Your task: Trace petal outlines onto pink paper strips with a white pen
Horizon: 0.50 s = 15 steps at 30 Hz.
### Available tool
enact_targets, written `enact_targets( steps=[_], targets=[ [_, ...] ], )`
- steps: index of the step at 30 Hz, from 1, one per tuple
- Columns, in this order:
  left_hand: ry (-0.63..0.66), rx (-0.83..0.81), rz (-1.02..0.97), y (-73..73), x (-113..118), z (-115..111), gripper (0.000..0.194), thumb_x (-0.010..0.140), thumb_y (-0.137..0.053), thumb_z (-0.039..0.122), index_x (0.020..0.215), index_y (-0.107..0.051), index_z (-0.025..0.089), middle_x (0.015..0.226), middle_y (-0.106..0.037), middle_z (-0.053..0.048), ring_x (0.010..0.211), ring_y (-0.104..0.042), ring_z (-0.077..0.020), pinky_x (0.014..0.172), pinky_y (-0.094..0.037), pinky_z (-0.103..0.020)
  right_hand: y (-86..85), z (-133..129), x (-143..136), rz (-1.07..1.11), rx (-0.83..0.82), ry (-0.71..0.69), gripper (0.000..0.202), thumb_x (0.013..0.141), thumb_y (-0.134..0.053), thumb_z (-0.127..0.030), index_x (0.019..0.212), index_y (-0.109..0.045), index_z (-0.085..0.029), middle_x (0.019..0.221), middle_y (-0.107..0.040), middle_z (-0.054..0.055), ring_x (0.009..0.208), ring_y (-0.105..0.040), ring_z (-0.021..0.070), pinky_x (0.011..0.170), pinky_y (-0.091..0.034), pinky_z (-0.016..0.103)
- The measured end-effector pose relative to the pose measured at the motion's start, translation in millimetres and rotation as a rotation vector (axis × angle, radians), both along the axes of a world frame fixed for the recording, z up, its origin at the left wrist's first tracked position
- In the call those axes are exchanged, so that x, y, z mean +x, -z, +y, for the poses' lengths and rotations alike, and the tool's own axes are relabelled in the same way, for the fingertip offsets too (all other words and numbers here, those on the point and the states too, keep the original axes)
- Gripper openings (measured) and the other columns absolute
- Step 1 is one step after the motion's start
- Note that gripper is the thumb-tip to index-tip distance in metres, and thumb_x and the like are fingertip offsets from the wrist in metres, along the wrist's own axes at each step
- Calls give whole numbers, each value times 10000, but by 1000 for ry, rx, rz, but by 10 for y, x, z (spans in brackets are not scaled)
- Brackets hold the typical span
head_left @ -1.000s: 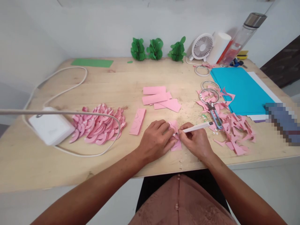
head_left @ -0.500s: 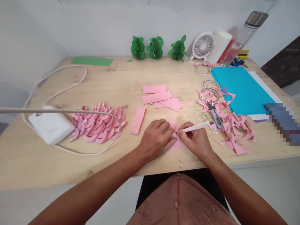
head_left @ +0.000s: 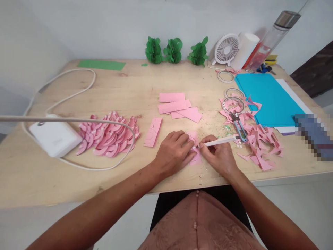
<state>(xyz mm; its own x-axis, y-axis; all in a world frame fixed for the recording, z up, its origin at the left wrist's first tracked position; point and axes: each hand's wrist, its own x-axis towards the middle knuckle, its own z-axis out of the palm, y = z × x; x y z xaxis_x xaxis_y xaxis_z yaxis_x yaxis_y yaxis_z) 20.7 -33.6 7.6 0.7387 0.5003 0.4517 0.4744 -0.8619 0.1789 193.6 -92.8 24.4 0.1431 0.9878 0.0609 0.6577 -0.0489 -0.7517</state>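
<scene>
A pink paper strip (head_left: 195,160) lies at the front of the table between my hands. My left hand (head_left: 173,148) presses on it with bent fingers, thumb and fingertips holding it down; a small paper piece under the fingertips is mostly covered. My right hand (head_left: 218,154) grips a white pen (head_left: 220,141) with a dark end, its tip down at the paper beside my left fingertips. To the left lies another pink strip (head_left: 153,132) with curved lines drawn on it. Farther back are several overlapping plain pink strips (head_left: 172,106).
Left, a white cable (head_left: 114,169) loops around a white box (head_left: 55,138) and a pile of pink petals (head_left: 110,135). Right are scissors (head_left: 239,128), tape rolls (head_left: 225,76), pink scraps (head_left: 264,146) and blue sheets (head_left: 269,100). Green paper shapes (head_left: 173,51) and a fan (head_left: 227,49) stand behind.
The pen leans slightly flatter, and its dark end has moved a little to the right. My left hand stays on the paper. The whole view has shifted slightly.
</scene>
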Motion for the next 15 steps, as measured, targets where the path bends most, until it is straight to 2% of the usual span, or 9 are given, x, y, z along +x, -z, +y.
enact_targets(
  steps=[7, 15],
  targets=[
    [-6, 2, 3, -1, 1, -5, 132, 892, -538, 254, 927, -632, 168, 930, -632, -77, 991, -578, -245, 852, -483, -382, -22, -47, -3, 11, 19, 19, 143, 812, -543, -285, 757, -616, -174, 579, -588, -20, 498, -511, 105, 507, -351, 217],
    [-5, 5, 0, -8, 2, -8, 126, 897, -536, 259, 911, -629, 175, 933, -636, -75, 986, -575, -243, 843, -481, -380, -23, -128, 2, 5, 56, 22, 159, 829, -539, -292, 734, -598, -179, 550, -538, -32, 455, -450, 91, 458, -304, 214]
  ],
)
